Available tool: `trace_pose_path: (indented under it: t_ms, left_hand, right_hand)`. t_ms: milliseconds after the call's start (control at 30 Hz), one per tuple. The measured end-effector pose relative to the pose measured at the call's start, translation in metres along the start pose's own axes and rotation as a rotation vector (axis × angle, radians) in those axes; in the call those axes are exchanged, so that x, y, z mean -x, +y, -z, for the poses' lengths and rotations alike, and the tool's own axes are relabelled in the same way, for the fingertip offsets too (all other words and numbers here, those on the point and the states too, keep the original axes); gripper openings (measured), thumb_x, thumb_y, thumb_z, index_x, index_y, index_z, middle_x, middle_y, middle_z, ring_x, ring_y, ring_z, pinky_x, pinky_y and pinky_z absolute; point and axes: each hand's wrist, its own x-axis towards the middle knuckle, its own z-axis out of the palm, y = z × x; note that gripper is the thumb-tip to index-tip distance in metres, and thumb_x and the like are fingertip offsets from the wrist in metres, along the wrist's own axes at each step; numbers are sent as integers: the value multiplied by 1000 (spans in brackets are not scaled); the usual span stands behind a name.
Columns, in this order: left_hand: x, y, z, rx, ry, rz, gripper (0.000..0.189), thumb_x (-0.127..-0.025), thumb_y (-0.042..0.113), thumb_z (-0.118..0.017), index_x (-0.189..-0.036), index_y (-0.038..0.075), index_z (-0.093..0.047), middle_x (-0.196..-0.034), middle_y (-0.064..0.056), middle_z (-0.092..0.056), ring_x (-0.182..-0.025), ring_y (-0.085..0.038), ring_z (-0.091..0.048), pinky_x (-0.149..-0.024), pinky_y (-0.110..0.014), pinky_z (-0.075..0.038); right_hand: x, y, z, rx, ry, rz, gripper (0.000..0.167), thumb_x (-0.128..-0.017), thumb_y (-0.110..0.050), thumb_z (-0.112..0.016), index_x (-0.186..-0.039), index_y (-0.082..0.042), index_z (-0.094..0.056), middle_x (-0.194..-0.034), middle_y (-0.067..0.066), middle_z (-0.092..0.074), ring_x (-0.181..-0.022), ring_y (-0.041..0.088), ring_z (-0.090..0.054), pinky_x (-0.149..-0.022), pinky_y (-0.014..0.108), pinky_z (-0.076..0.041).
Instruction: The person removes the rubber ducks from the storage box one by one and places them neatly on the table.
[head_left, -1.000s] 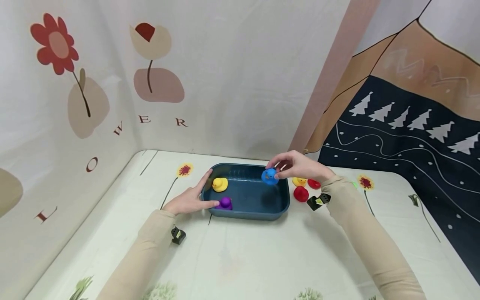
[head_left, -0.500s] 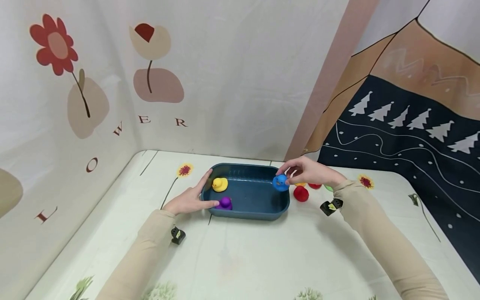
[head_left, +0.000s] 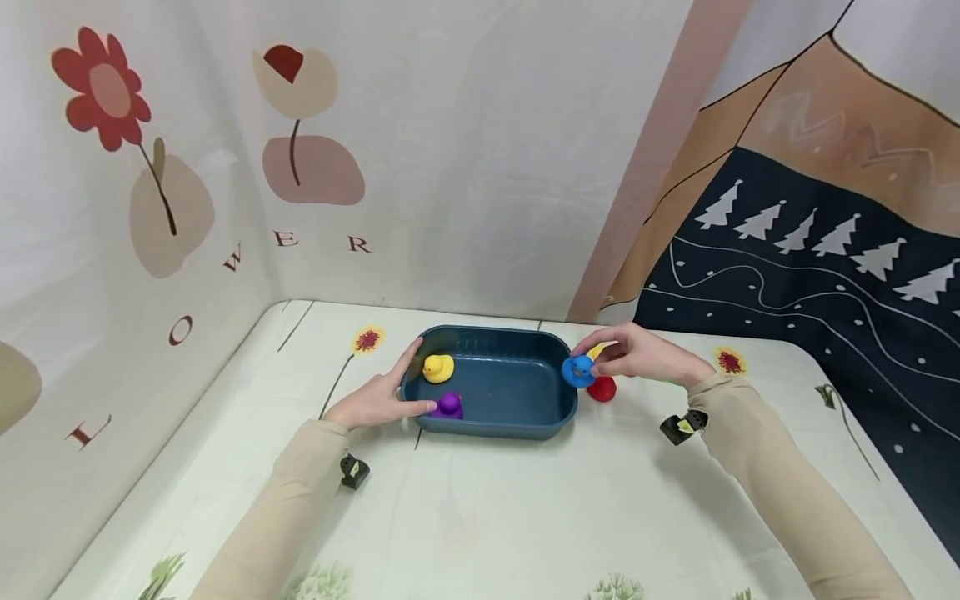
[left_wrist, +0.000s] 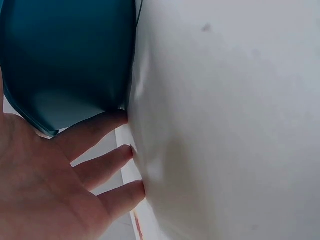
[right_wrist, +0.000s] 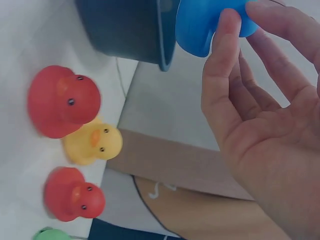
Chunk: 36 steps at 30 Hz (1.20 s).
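My right hand [head_left: 648,356] pinches a blue rubber duck [head_left: 575,372] between thumb and fingers, raised at the right rim of a dark blue tray [head_left: 483,430]. In the right wrist view, the blue duck [right_wrist: 194,30] is just beside the tray wall [right_wrist: 122,30]. At the tray's left end rests my left hand [head_left: 372,403], fingers straight and spread along the outside, thumb at the front left corner. A yellow rubber duck [head_left: 438,368] and a purple rubber duck [head_left: 450,406] sit inside the tray on the left. The thumb tip meets or overlaps the purple duck's edge; which, I cannot tell.
Right of the tray, the right wrist view shows a red duck [right_wrist: 45,102], a yellow duck [right_wrist: 85,147], another red duck [right_wrist: 62,195] and part of a green thing [right_wrist: 52,234]. A patterned white cloth [head_left: 480,517] covers the table. Printed curtains [head_left: 465,167] stand behind.
My right hand has carried the blue duck rightward, from above the tray's inside to its right rim, and slightly nearer me. The left hand holds its place on the tray.
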Motion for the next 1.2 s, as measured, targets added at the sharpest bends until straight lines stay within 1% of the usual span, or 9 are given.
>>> trace_pose_path:
  t_ms: [133, 333, 467, 600, 733, 800, 867, 1000, 1200]
  left_hand:
    - [-1, 0, 0, 1, -6, 4, 107, -83, 55, -68, -155, 33, 8, -83, -14, -54, -71, -24, -46, -64, -38, -36]
    - [0, -1, 0, -6, 10, -12, 106, -84, 54, -68, -155, 31, 6, -129, -25, -51, -83, -28, -52, -72, -41, -41]
    - [0, -1, 0, -4, 13, -15, 106, -84, 54, -68, -155, 31, 6, -139, -28, -43, -85, -30, -53, -73, -43, -42]
    - [-1, -2, 0, -7, 8, -10, 106, -83, 55, -68, -155, 32, 7, -111, -22, -58, -78, -26, -51, -69, -40, -40]
    - [-2, -2, 0, 1, 1, -5, 107, -83, 55, -69, -155, 34, 8, -75, -11, -49, -63, -20, -40, -58, -35, -32]
    - [-2, -2, 0, 6, 2, -8, 107, -83, 54, -69, -154, 35, 8, -79, -14, -52, -61, -20, -37, -56, -35, -30]
    - [-2, -2, 0, 9, 5, -13, 106, -84, 53, -69, -155, 35, 8, -102, -24, -58, -63, -21, -41, -56, -35, -31]
    - [-1, -3, 1, 13, 10, -24, 106, -84, 52, -69, -155, 34, 7, -142, -30, -39, -71, -25, -49, -58, -37, -35]
    - [-1, -2, 0, 18, 2, -19, 107, -83, 52, -70, -155, 34, 7, -113, -24, -57, -64, -22, -43, -58, -36, -33]
  right_hand:
    - [4, 7, 1, -8, -6, 27, 32, -92, -9, -66, -122, 1, -62, -106, 15, -67, -94, 30, -64, -84, 38, -50]
    - [10, 15, 6, 38, -6, 32, 31, -91, -7, -66, -121, 0, -63, -112, 17, -64, -96, 28, -64, -83, 33, -51]
    - [14, 17, 12, 96, -4, 30, 31, -90, -6, -68, -120, -1, -64, -113, 16, -63, -97, 30, -60, -82, 32, -51]
    - [19, 20, 19, 135, -3, 38, 31, -90, -4, -67, -120, 0, -64, -115, 16, -61, -99, 30, -57, -82, 31, -50]
    - [24, 24, 26, 155, -8, 21, 29, -90, -2, -65, -119, 0, -65, -116, 16, -59, -99, 30, -56, -82, 31, -50]
    - [26, 26, 29, 150, -14, 0, 28, -90, -1, -64, -118, 0, -65, -116, 17, -59, -100, 32, -54, -81, 31, -50]
    - [27, 29, 33, 140, -26, -10, 29, -90, 1, -64, -119, 0, -66, -118, 18, -58, -102, 35, -53, -80, 32, -51]
    - [30, 32, 37, 131, -43, -41, 31, -88, 2, -64, -119, 2, -65, -119, 19, -56, -106, 37, -50, -79, 34, -52]
    - [35, 45, 41, 125, -52, -68, 32, -88, 1, -65, -119, 1, -65, -123, 22, -54, -112, 39, -49, -83, 37, -50]
